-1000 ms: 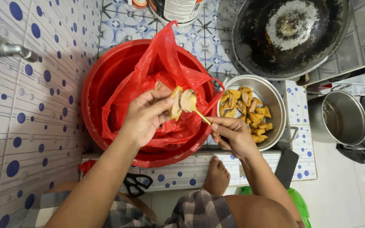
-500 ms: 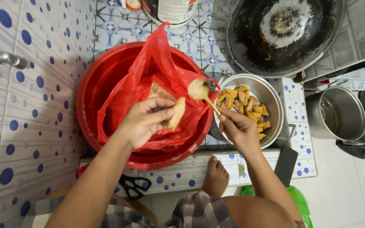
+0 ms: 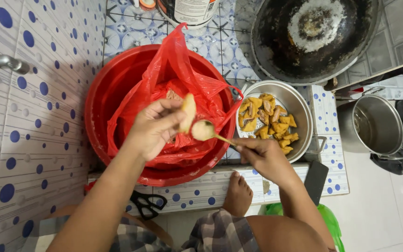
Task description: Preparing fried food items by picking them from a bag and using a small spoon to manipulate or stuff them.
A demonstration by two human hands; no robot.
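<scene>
Filling step: left hand [image 3: 157, 128] grips a pale tofu pocket [image 3: 188, 112] over the red basin [image 3: 103, 93], right hand [image 3: 262, 156] grips a loaded spoon [image 3: 204, 130] at its 5 o'clock; next likely needs steady tip-in.

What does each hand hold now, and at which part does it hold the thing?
The left hand pinches a pale yellow tofu-like piece at its lower end. The right hand grips a small metal spoon by the handle's end.
</scene>
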